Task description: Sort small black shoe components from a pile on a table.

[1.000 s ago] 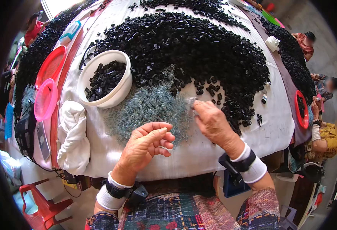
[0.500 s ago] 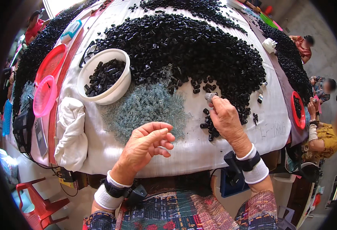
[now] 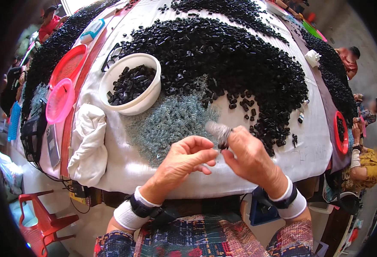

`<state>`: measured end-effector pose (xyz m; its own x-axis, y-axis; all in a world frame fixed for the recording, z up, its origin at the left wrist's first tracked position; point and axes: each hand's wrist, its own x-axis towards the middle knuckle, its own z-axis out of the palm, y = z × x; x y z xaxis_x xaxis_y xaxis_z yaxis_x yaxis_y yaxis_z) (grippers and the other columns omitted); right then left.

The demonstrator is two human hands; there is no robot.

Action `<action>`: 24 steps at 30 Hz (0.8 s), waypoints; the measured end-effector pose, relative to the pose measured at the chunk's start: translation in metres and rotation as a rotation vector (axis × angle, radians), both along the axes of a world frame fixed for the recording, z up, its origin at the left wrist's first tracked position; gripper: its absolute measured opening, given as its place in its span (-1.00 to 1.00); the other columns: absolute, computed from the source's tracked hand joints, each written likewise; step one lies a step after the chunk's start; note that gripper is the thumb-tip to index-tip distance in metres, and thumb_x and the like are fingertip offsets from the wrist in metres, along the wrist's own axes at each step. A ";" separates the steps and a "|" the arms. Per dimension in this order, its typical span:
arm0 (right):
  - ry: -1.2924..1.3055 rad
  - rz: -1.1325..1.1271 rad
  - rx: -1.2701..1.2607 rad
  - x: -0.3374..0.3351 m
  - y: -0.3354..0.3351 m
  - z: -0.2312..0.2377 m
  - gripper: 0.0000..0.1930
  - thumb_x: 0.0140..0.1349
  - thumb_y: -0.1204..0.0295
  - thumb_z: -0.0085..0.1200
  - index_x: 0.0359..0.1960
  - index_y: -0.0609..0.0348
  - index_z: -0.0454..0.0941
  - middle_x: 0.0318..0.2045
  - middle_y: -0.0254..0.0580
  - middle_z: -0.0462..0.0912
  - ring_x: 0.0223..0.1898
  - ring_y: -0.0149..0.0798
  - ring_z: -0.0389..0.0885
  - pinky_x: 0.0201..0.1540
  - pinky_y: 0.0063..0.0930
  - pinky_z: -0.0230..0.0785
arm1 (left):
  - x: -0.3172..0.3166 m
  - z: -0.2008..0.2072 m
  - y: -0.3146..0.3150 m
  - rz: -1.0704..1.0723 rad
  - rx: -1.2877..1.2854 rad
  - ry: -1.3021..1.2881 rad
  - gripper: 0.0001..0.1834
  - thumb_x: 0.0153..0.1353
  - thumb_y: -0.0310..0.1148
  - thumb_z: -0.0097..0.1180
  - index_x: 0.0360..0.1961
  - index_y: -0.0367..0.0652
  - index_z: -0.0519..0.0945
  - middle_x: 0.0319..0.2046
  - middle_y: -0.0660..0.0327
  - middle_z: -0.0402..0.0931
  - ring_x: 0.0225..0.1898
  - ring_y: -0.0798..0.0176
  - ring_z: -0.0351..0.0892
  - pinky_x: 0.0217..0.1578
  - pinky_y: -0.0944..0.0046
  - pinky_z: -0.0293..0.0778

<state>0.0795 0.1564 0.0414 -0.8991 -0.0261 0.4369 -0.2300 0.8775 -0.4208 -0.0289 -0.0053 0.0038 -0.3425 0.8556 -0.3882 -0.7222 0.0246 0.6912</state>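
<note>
Just in front of me, my two hands are close together over the near part of the white-covered table. My left hand (image 3: 182, 165) has its thumb and forefinger pinched at the tips; what they hold, if anything, is too small to make out. My right hand (image 3: 252, 158), a grey wrapping (image 3: 218, 130) around one finger, pinches a small black plastic piece, mostly hidden by the fingers. Beyond my left hand lies a heap of small metal springs (image 3: 171, 124). A broad pile of black plastic pieces (image 3: 235, 55) spreads behind, with several loose ones beyond my right hand.
A white bowl (image 3: 155, 92) of black pieces stands at the left of the springs. Further left are a twisted white cloth (image 3: 88, 145), a pink basket (image 3: 61, 103), a red tray (image 3: 67, 64) and a phone (image 3: 52, 145). People sit at neighbouring tables.
My right hand has come back from the loose black pieces toward my left hand, with a black piece in it. The left thumb and forefinger have closed together. The view has shifted slightly.
</note>
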 end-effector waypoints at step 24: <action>-0.105 -0.272 0.010 -0.013 0.023 -0.043 -0.68 0.00 0.68 0.01 -0.14 0.28 0.45 -0.34 -0.02 0.56 -0.27 0.02 0.52 -0.20 -0.24 0.42 | -0.008 -0.015 -0.024 0.058 0.087 -0.115 -0.76 0.19 -0.46 0.18 -0.12 -0.28 0.57 -0.30 0.04 0.63 -0.33 0.24 0.66 -0.39 0.33 0.59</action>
<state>0.0666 0.1799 -0.0019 -0.9138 0.2187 0.3422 0.0588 0.9051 -0.4212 -0.0367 -0.0296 -0.0115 -0.3495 0.8680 -0.3528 -0.7951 -0.0756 0.6017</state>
